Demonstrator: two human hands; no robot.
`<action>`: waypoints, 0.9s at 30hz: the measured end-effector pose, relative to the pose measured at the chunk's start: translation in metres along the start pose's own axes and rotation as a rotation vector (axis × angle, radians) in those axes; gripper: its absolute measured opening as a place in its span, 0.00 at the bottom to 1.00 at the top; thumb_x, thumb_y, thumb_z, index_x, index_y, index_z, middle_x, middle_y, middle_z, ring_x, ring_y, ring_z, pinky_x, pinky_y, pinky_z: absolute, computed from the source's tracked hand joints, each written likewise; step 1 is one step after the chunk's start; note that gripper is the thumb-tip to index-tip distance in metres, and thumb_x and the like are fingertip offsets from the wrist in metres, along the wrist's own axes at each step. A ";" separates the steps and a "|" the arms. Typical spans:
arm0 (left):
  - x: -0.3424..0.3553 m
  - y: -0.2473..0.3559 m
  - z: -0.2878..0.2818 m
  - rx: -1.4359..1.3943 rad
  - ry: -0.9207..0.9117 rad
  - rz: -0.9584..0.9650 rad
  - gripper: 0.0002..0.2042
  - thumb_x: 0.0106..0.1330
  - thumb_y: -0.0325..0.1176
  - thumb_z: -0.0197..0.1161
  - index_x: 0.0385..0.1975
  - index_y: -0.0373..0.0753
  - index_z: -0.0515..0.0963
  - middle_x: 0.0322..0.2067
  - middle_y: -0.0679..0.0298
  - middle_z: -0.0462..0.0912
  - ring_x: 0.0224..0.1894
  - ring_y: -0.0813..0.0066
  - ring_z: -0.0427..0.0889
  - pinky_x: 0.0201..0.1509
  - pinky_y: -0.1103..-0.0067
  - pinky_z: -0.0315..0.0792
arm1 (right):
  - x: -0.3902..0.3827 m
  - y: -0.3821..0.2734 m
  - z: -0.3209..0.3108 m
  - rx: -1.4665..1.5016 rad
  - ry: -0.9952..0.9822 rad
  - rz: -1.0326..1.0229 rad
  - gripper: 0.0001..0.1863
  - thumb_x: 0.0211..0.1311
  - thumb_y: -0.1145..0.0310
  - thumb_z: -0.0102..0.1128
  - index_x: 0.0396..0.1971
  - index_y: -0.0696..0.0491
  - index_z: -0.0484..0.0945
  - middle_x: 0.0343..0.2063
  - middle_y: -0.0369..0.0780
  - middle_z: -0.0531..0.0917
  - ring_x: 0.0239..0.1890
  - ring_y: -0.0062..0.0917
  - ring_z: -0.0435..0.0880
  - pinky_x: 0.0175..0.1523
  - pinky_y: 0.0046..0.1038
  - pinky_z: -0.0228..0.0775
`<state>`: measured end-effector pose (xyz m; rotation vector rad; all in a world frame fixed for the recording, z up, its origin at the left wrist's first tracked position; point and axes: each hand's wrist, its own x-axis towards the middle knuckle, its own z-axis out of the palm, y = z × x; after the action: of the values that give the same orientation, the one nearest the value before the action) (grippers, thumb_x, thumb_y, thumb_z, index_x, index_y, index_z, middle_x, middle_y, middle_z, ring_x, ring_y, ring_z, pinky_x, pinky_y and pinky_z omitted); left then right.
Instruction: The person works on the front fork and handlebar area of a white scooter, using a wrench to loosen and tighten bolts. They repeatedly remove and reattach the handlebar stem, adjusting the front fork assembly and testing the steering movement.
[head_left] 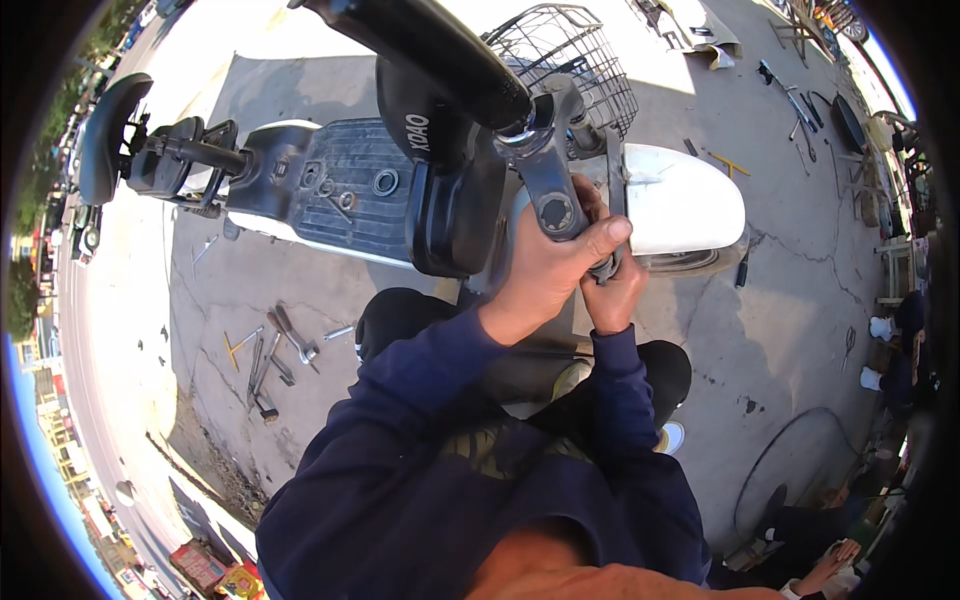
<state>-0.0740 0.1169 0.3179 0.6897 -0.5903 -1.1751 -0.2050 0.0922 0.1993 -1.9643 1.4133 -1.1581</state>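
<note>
My left hand (pixel 545 262) is closed around a dark metal fork bracket (pixel 553 204) at the front of an electric scooter, thumb over its lower end. Below it on the right, my right hand (pixel 618 294) is closed on a dark round fitting (pixel 604 268), partly hidden by my left hand. A black steering tube (pixel 430 55) rises from the bracket toward the upper left. Beside my hands are a white front mudguard (pixel 683 198) and a black front panel (pixel 450 215). A ribbed footboard (pixel 348 155) carries several rings and small metal parts.
A wire basket (pixel 567 60) is behind the bracket. Several tools (pixel 280 355) lie on the concrete at lower left, more (pixel 795 115) at upper right. A black hose (pixel 775 445) curves at lower right, near other people (pixel 815 530). A road (pixel 95 390) runs along the left.
</note>
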 end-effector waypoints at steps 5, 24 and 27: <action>0.002 0.000 -0.014 0.004 -0.041 -0.072 0.13 0.59 0.25 0.71 0.36 0.38 0.71 0.25 0.67 0.75 0.26 0.83 0.74 0.32 0.82 0.68 | 0.001 -0.005 0.008 -0.006 0.058 -0.104 0.22 0.41 0.74 0.73 0.42 0.59 0.82 0.26 0.52 0.84 0.33 0.53 0.84 0.38 0.40 0.78; 0.006 0.003 -0.010 0.089 -0.054 -0.047 0.16 0.58 0.31 0.76 0.38 0.37 0.74 0.26 0.69 0.76 0.26 0.83 0.76 0.31 0.83 0.71 | 0.022 0.034 -0.011 0.161 -0.387 -0.026 0.27 0.50 0.64 0.78 0.47 0.63 0.80 0.40 0.46 0.88 0.46 0.30 0.87 0.53 0.33 0.76; 0.005 0.005 -0.014 0.108 -0.068 -0.086 0.20 0.59 0.36 0.77 0.44 0.34 0.74 0.32 0.66 0.80 0.33 0.81 0.80 0.39 0.81 0.75 | 0.024 0.028 -0.005 0.186 -0.266 -0.175 0.24 0.50 0.65 0.78 0.44 0.63 0.81 0.39 0.46 0.88 0.45 0.29 0.88 0.53 0.33 0.76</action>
<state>-0.0593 0.1153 0.3131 0.7757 -0.6909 -1.2579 -0.2215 0.0604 0.1890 -2.0496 0.9803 -1.0148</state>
